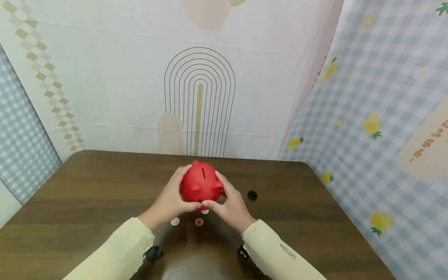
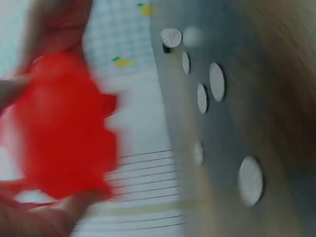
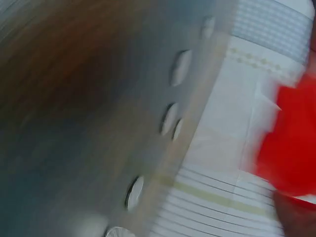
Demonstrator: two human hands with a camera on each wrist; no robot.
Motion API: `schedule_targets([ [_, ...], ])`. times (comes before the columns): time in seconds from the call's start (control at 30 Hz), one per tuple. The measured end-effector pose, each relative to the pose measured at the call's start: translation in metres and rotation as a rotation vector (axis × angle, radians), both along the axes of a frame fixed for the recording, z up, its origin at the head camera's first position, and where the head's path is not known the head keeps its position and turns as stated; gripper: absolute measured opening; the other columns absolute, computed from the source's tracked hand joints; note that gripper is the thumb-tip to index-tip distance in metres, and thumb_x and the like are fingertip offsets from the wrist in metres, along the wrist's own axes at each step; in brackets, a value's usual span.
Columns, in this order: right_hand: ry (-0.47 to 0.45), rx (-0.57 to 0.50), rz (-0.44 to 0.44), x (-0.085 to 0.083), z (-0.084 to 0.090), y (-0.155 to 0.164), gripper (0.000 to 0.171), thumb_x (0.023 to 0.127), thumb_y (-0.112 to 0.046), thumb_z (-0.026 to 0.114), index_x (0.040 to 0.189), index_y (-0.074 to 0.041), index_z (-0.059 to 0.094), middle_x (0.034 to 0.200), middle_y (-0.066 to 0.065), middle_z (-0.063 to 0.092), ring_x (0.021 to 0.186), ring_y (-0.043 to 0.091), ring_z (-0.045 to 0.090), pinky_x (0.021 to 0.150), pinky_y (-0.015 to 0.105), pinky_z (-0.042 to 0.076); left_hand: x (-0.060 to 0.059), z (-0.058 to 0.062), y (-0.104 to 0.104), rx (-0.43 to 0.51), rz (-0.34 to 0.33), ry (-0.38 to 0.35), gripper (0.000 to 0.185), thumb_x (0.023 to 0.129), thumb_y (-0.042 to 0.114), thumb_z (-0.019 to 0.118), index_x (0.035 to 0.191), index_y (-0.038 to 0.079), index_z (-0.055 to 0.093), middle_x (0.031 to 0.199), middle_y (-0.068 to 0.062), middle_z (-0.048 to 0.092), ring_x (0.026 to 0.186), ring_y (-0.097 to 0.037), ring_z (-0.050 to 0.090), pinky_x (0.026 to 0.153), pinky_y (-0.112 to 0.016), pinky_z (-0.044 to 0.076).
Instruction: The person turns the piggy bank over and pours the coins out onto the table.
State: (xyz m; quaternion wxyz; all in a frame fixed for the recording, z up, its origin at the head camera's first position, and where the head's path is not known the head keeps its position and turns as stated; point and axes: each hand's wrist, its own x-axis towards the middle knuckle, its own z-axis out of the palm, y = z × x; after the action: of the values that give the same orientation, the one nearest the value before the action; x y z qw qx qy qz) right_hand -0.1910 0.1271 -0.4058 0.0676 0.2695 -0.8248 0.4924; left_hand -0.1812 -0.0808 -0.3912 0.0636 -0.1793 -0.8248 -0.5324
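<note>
Both hands were clamped on the red piggy bank (image 1: 201, 182), left hand (image 1: 170, 202) cupping its left flank, right hand (image 1: 231, 204) its right, fingertips nearly meeting under the snout end. The bank was held just above the brown table (image 1: 87, 194), near its middle toward the far edge, slot facing up; it looked lifted clear of the wood, though the head view did not settle whether it touched. A two-sided hold probably suited its round, smooth body, which one palm would not steady well. Both wrist views were motion-blurred, so the bank showed there only as a red smear. Coins lay scattered under and just nearer than the bank: a pale coin (image 1: 175, 221), a pinkish coin (image 1: 199, 222), and another peeking out beneath the fingers (image 1: 205, 211); the left wrist view showed several more in a loose row (image 2: 216, 81). A small black cap (image 1: 252, 195) sat on the table to the right, apart from the hands. Patterned cloth backdrops walled the table on three sides. Nothing stood between hands and coins.
</note>
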Motion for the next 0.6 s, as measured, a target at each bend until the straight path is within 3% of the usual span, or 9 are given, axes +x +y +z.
schedule_targets([
  [0.1, -0.097, 0.038, -0.02, -0.002, 0.003, 0.0, 0.079, 0.082, -0.031, 0.077, 0.148, -0.016, 0.038, 0.13, 0.005, 0.058, 0.105, 0.023, 0.06, 0.078, 0.026, 0.056, -0.002, 0.003, -0.002, 0.008, -0.013, -0.135, 0.094, 0.068, 0.017, 0.084, 0.145, 0.008, 0.031, 0.136, -0.013, 0.046, 0.117, -0.034, 0.05, 0.082, -0.043, 0.056],
  [0.17, -0.103, 0.035, -0.029, 0.0, 0.002, 0.002, 0.078, 0.081, -0.031, 0.078, 0.148, -0.017, 0.038, 0.131, 0.004, 0.058, 0.105, 0.022, 0.06, 0.078, 0.026, 0.056, -0.002, 0.004, -0.001, 0.028, -0.025, -0.164, 0.095, 0.068, 0.017, 0.085, 0.145, 0.008, 0.03, 0.136, -0.015, 0.046, 0.117, -0.036, 0.049, 0.082, -0.043, 0.056],
  [0.33, 0.118, -0.02, -0.028, 0.002, 0.004, 0.005, 0.08, 0.078, -0.021, 0.081, 0.147, -0.016, 0.04, 0.142, 0.005, 0.05, 0.114, 0.023, 0.059, 0.088, 0.03, 0.054, 0.002, 0.006, 0.004, 0.062, -0.02, -0.023, 0.097, 0.068, 0.015, 0.085, 0.148, 0.015, 0.03, 0.139, -0.011, 0.045, 0.117, -0.035, 0.049, 0.081, -0.042, 0.056],
  [0.4, 0.151, -0.057, -0.018, 0.003, 0.005, 0.005, 0.081, 0.077, -0.018, 0.081, 0.147, -0.013, 0.04, 0.144, 0.007, 0.048, 0.117, 0.025, 0.057, 0.089, 0.033, 0.053, 0.004, 0.008, 0.007, 0.058, -0.012, 0.035, 0.098, 0.068, 0.016, 0.085, 0.149, 0.016, 0.03, 0.141, -0.01, 0.042, 0.118, -0.035, 0.048, 0.081, -0.042, 0.056],
  [0.5, 0.018, -0.109, 0.006, 0.001, 0.009, 0.004, 0.075, 0.082, -0.02, 0.078, 0.146, -0.011, 0.04, 0.138, 0.01, 0.052, 0.112, 0.025, 0.059, 0.086, 0.034, 0.055, 0.002, 0.013, 0.009, 0.016, 0.036, 0.011, 0.094, 0.071, 0.02, 0.083, 0.149, 0.014, 0.031, 0.14, -0.011, 0.044, 0.117, -0.034, 0.05, 0.082, -0.044, 0.056],
  [0.6, -0.159, -0.121, -0.009, 0.001, 0.01, 0.004, 0.07, 0.086, -0.024, 0.074, 0.146, -0.013, 0.04, 0.13, 0.007, 0.056, 0.106, 0.021, 0.06, 0.082, 0.03, 0.056, 0.0, 0.017, 0.01, -0.049, 0.063, -0.094, 0.091, 0.072, 0.025, 0.081, 0.148, 0.014, 0.032, 0.135, -0.011, 0.05, 0.112, -0.032, 0.053, 0.081, -0.042, 0.056],
])
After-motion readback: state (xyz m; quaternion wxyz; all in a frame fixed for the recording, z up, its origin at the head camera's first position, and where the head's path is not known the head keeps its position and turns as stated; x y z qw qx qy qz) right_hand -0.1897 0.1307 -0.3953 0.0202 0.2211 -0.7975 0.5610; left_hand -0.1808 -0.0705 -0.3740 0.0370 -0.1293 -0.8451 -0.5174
